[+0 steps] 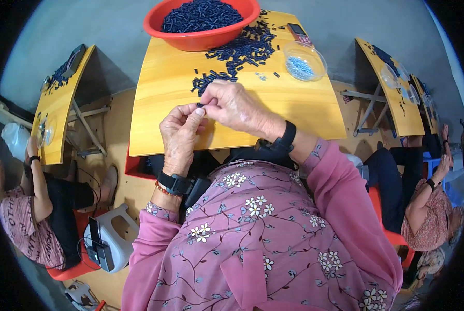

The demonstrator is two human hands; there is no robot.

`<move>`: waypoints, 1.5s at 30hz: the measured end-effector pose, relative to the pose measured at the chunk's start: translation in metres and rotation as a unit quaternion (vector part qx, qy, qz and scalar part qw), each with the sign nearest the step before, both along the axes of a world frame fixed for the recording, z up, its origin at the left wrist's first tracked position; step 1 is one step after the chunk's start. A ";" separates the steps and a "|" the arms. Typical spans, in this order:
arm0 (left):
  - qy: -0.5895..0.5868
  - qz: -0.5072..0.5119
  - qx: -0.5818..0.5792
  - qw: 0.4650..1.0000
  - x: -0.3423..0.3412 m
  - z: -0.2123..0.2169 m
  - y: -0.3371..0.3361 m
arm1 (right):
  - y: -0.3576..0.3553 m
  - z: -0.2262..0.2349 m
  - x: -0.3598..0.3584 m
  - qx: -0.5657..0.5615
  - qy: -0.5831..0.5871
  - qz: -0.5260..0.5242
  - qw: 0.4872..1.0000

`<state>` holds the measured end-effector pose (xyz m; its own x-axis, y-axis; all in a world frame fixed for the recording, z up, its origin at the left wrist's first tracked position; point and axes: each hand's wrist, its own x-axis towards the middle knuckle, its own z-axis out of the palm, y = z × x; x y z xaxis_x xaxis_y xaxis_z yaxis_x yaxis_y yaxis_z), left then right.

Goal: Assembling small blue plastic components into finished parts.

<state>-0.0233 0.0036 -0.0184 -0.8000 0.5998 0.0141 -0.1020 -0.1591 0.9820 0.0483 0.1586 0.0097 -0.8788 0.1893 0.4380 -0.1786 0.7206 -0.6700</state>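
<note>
My left hand (180, 129) pinches a small black tubular piece (199, 105) between thumb and fingertips, just over the near part of the yellow tabletop (164, 72). Meeting it from the right, my right hand (237, 106) has its fingers closed at the same piece. Whatever else its fingertips grip is hidden. Right beyond the hands lies a small heap of similar black pieces (211, 80), and a larger spread of loose black pieces (250, 49) trails back from it. A clear round dish (321, 66) with tiny light-blue parts (299, 67) stands to the right.
At the far edge sits a red basin (201, 41) heaped with black pieces. A keypad phone (300, 34) lies behind the dish. Other people sit at yellow tables on the left (61, 114) and right (397, 93). A grey stool (115, 228) stands at my left.
</note>
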 end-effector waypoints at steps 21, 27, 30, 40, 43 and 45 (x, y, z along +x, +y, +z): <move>-0.046 0.004 0.064 0.997 -0.002 -0.012 0.002 | 0.119 -0.026 0.055 0.137 -0.075 -0.163 0.974; -0.031 -0.008 0.050 0.998 -0.002 -0.013 0.000 | 0.115 -0.020 0.056 0.176 -0.084 -0.132 0.972; -0.032 -0.015 0.039 0.999 -0.002 -0.012 -0.001 | 0.112 -0.018 0.060 0.182 -0.081 -0.129 0.971; -0.032 -0.070 0.086 0.993 0.005 0.000 0.000 | 0.048 0.008 0.066 -0.268 -0.127 -0.038 0.954; -0.044 -0.073 0.095 0.992 0.007 0.002 0.000 | 0.026 0.009 0.062 -0.339 -0.117 0.006 0.934; -0.054 -0.080 0.099 0.990 0.007 0.003 -0.001 | 0.016 0.010 0.058 -0.376 -0.085 0.045 0.922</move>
<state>-0.0161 0.0025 -0.0154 -0.6980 0.7134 0.0625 -0.2450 -0.3198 0.9153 0.1060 0.1742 0.0194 -0.9498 0.3058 0.0663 -0.0605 0.0282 -0.9978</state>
